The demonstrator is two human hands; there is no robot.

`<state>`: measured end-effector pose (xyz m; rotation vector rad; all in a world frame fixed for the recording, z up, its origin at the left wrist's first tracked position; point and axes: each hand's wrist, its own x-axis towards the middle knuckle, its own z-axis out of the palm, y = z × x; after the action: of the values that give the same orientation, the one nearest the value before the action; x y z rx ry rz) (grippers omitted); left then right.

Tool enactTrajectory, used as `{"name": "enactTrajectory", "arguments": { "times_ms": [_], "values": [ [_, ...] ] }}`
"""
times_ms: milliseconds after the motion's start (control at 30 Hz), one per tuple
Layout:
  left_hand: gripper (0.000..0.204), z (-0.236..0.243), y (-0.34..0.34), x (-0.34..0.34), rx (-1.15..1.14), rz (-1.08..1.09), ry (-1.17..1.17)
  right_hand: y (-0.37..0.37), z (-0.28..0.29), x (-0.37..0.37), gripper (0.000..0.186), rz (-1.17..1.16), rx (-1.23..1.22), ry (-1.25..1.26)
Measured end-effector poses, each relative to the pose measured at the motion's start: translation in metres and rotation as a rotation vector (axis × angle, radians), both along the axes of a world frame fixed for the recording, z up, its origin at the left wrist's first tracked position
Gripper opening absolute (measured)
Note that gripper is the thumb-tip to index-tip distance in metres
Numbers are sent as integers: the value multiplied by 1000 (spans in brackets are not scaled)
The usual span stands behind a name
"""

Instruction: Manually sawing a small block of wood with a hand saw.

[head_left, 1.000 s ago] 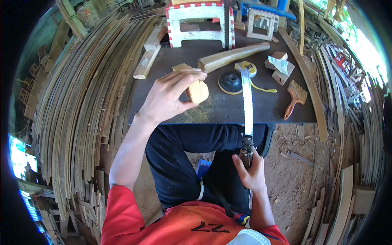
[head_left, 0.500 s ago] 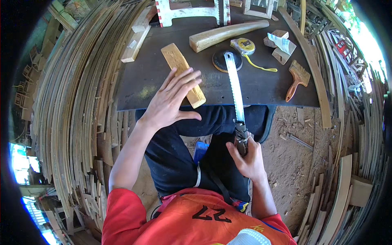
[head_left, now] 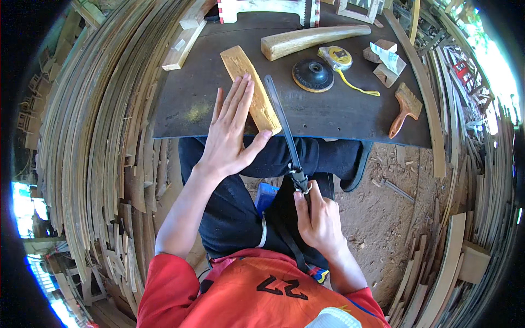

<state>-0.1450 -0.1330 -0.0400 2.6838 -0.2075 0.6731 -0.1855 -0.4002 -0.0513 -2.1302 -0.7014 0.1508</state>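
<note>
Brown dirt floor, dark-topped table, daylight at both edges (harsh white on the right).

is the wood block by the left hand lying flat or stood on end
Lying flat: the wood block has a long face up on the dark table, with the left hand spread over part of it.

The wooden block at mid-frame was honey yellow, the saw blade dark grey, the surface brownish black, the top-edge stool white with red-and-white edging.
</note>
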Motion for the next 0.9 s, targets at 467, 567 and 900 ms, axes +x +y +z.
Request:
{"name": "enactTrajectory", "arguments": {
  "times_ms": [467, 567, 900],
  "values": [
    [96, -8, -1, 0, -64, 19, -60, 8, -4, -5, 30, -21, -154, -104],
    [95, -11, 1, 3, -77, 28, -50, 10, -6, -2, 30, -25, -190, -107],
    [79, -14, 3, -1, -149, 1, -138, 21, -10, -1, 43, 4, -149, -98]
  ]
}}
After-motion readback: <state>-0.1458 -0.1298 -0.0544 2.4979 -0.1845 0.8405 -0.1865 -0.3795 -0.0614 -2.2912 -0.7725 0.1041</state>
